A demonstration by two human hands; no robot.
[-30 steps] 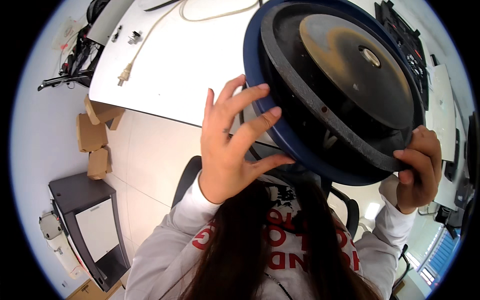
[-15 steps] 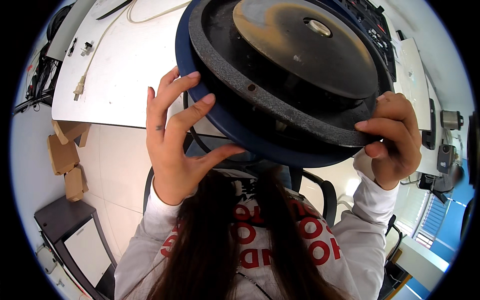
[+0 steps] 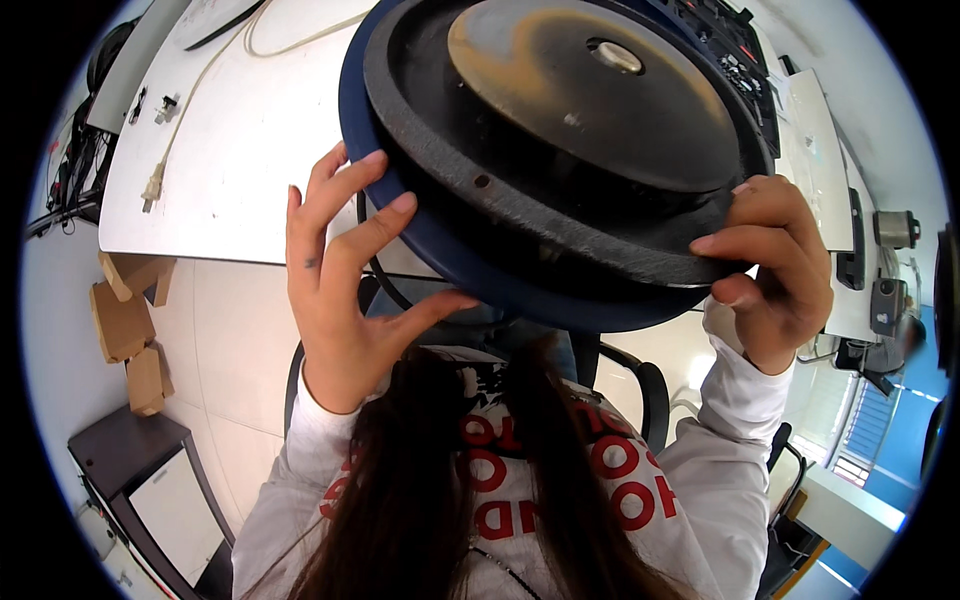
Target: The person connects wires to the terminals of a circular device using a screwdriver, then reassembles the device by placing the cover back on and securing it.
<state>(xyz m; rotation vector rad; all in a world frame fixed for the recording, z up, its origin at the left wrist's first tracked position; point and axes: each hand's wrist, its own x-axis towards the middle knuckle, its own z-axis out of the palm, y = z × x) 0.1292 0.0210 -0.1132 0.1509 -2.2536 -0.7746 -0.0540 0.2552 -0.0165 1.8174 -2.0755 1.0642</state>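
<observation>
A round electric cooker base with a dark blue outer shell (image 3: 440,262) is tilted up in front of me, over the table's near edge. Inside the shell sits a dark grey metal ring (image 3: 560,235) with a small hole in it. In the middle is a domed, brown-stained heating plate (image 3: 590,110) with a silver button (image 3: 615,57). My left hand (image 3: 350,270) holds the shell's left side, fingertips on the rim and thumb lower down. With bent fingers, my right hand (image 3: 775,265) grips the ring's right edge. Whether the ring is loose from the shell, I cannot tell.
On the white table (image 3: 240,130) lies a pale power cord with a plug (image 3: 153,187). An open tool case (image 3: 735,75) stands at the far right. Cardboard boxes (image 3: 122,320) and a dark cabinet (image 3: 130,445) are at left on the floor. A black chair armrest (image 3: 652,400) is close by.
The cooker base has shifted slightly left in the picture, and both hands with it; the background has shifted too. Both hands keep their hold.
</observation>
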